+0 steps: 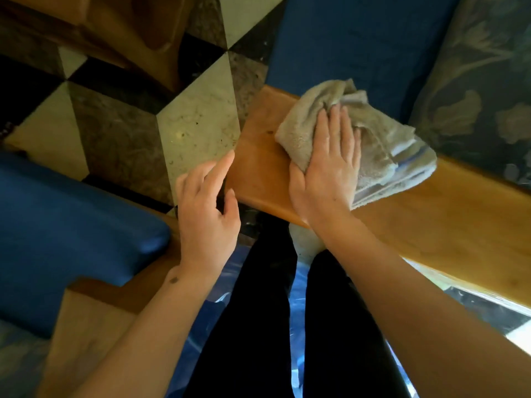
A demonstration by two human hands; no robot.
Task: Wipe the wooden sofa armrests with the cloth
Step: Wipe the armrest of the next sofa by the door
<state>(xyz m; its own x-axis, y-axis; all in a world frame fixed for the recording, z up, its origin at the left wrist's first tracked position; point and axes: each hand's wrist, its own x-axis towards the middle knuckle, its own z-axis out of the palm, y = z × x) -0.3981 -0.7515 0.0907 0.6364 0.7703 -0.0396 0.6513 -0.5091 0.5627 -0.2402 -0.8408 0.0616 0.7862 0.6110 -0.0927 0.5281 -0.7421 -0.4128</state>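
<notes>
Head view: right hand (pixel 327 168) presses flat on cloth (pixel 373 147) atop armrest (pixel 258 162); left hand (pixel 207 202) relaxed, empty.

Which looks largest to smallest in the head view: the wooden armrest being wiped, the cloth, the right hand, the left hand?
1. wooden armrest
2. cloth
3. right hand and left hand: these look about alike, so no ranking between them.
</notes>
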